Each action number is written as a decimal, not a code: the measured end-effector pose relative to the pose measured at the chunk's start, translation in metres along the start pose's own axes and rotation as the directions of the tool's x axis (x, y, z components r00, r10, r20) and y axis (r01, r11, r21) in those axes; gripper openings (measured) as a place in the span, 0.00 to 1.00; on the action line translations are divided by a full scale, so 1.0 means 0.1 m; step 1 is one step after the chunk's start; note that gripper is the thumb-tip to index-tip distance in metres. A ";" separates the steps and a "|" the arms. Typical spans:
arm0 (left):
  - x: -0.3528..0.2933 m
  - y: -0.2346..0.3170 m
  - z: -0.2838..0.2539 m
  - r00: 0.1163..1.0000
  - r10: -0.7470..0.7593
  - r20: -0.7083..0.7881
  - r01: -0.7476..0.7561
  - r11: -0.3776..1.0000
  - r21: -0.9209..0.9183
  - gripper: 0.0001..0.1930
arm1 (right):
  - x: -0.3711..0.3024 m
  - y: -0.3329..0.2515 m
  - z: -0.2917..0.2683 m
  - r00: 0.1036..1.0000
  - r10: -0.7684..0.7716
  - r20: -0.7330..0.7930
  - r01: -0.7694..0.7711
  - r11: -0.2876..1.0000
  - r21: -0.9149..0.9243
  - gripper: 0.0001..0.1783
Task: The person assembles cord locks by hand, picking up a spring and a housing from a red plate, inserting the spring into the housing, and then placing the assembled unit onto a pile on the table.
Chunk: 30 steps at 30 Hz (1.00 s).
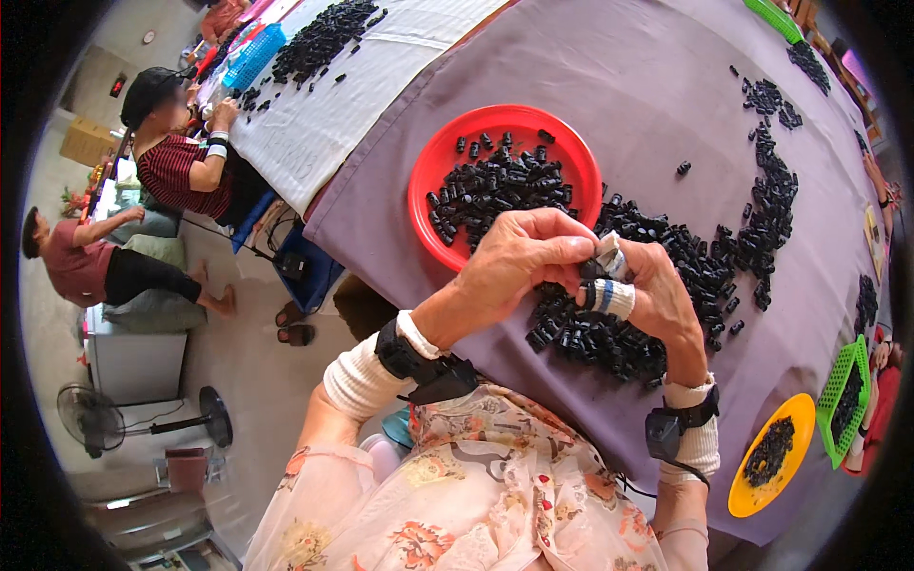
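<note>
My left hand [535,255] is closed in a pinch, its fingertips meeting those of my right hand [657,290] over the front of the table. White cloth wraps [609,297] cover the thumb and a finger of the right hand, which is closed as well. Between its fingertips shows a small black part [589,267], mostly hidden by the fingers. What the left fingers pinch is hidden. Just behind the left hand lies a red round tray [426,214] holding many short black cylindrical parts. Beneath and around both hands spreads a heap of the same parts [609,347].
A trail of black parts [771,214] curves along the right of the purple-grey cloth [638,105]. At right stand a yellow plate [798,419] and a green basket [850,362]. A seated person [186,157] works at the white-covered table [314,138]; another person [95,252] stands farther left.
</note>
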State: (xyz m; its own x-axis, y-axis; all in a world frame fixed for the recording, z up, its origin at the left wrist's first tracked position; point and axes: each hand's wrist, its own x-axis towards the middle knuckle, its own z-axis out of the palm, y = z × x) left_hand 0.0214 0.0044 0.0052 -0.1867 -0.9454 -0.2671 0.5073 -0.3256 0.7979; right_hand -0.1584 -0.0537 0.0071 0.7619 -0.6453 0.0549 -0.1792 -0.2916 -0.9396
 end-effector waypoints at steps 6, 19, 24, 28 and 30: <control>0.20 0.12 -0.47 0.931 0.302 -0.204 -0.179 0.866 0.467 0.12 | -0.07 0.05 -0.02 0.988 0.107 -0.112 -0.098 0.992 0.079 0.13; -0.32 0.44 -0.13 0.871 0.476 -0.121 -0.307 0.721 0.622 0.15 | -0.27 0.20 -0.04 0.940 0.273 -0.204 -0.258 0.961 0.101 0.16; -0.71 0.95 0.28 0.535 0.671 0.513 -0.796 0.196 0.573 0.36 | -0.37 0.20 -0.04 0.914 0.343 -0.217 -0.295 0.928 0.228 0.14; -0.83 1.30 0.59 0.452 0.548 0.704 -0.875 0.425 0.231 0.51 | -0.47 0.21 -0.05 0.893 0.392 -0.222 -0.307 0.890 0.337 0.12; -0.80 1.23 0.59 0.452 0.555 0.698 -0.874 0.433 0.222 0.50 | -0.55 0.26 0.00 0.887 0.400 -0.230 -0.328 0.898 0.294 0.10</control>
State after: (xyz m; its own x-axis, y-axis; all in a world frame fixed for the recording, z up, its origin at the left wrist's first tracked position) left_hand 0.0490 0.0406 0.1572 -0.3904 -0.5989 0.6992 0.1955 0.6882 0.6987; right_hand -0.2048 -0.0258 -0.0202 0.4617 -0.8513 -0.2492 -0.2277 0.1578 -0.9609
